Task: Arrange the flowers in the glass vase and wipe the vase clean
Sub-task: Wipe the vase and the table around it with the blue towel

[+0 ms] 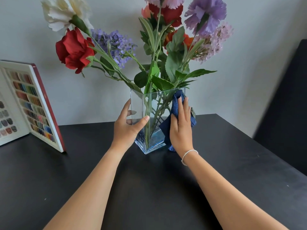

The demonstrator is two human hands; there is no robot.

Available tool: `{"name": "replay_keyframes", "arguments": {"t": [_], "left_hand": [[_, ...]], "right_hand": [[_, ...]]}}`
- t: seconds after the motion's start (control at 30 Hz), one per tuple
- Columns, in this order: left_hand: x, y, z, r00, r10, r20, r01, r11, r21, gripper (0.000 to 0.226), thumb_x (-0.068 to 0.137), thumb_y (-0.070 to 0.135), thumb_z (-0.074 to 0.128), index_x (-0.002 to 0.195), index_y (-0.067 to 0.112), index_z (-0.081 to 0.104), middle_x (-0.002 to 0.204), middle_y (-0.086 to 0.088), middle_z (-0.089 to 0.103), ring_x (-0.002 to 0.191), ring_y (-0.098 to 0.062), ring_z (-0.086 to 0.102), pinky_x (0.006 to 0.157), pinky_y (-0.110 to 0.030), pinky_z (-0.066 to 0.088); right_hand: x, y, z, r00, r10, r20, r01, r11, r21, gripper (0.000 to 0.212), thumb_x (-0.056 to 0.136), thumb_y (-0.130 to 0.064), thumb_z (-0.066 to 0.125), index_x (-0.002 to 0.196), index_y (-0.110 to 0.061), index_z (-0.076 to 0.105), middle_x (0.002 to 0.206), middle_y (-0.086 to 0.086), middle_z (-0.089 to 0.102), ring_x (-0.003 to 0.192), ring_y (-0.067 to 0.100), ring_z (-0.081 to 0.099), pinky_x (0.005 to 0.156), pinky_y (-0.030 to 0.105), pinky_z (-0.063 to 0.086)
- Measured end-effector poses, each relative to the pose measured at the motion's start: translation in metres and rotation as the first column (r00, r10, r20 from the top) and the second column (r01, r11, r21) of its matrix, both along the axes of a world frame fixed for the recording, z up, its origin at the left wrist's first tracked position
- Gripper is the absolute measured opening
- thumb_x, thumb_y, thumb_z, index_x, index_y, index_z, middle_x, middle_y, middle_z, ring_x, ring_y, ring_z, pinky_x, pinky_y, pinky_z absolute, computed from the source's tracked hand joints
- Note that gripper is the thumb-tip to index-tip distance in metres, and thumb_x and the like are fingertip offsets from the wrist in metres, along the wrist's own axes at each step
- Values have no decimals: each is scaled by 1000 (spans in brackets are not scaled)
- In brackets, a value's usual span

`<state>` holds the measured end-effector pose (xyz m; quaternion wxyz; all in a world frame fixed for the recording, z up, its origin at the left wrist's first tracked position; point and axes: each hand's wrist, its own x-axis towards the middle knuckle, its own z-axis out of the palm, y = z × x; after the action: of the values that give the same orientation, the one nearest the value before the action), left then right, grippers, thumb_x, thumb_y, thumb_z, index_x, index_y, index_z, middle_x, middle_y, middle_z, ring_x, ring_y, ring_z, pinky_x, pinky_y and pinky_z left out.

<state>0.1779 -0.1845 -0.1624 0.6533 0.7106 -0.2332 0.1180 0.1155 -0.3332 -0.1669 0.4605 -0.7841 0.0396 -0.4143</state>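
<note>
A tall square glass vase (141, 103) stands upright on the black table (149, 188) near the wall. Several flowers stand in it: a red rose (73, 48), a white carnation (64, 12), purple blooms (205, 14) and green leaves (172, 63). My left hand (127, 128) grips the vase's left corner, thumb on the front face, fingers behind the glass. My right hand (181, 127) presses a dark blue cloth (176, 105) flat against the vase's right face. The cloth reaches from near the rim down to the base.
An open white case with a red edge (41, 105), filled with coloured swatches, stands at the left on the table. A dark chair back (285, 105) rises at the right. The pale wall is close behind the vase.
</note>
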Motion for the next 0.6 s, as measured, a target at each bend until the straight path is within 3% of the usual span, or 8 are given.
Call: {"name": "replay_keyframes", "arguments": {"t": [0.17,0.3,0.47,0.6], "left_hand": [[0,-1,-1,1000,2,13,-2,1000,-12,79,69,47,72,137,40,32,117,2,54,90,-11,64,62,-2,44],[-1,-1,-1,1000,14,13,-14,1000,-11,80,69,48,71,137,38,32,114,5,52,89,-9,61,61,1,42],[-3,-2,-2,1000,7,23,-7,1000,-12,78,71,43,72,137,38,32,110,11,53,88,-8,62,62,1,42],[-5,-1,-1,1000,1,19,-1,1000,-8,83,65,49,72,137,40,32,105,21,49,87,-4,62,62,1,41]], "right_hand": [[3,-5,8,993,113,37,-116,985,126,54,97,-17,31,133,-51,8,144,-29,1,140,1,-2,109,17,4],[5,-11,13,985,156,76,-168,964,206,52,98,-15,30,143,-34,12,149,-20,8,132,-12,5,96,-6,6],[2,-13,2,980,195,43,-199,932,302,51,98,-18,30,145,-29,11,154,-13,11,140,3,11,114,23,10],[-5,-11,-8,977,213,-3,-201,926,321,51,99,-19,30,144,-31,10,151,-17,13,139,3,12,109,18,12]]}}
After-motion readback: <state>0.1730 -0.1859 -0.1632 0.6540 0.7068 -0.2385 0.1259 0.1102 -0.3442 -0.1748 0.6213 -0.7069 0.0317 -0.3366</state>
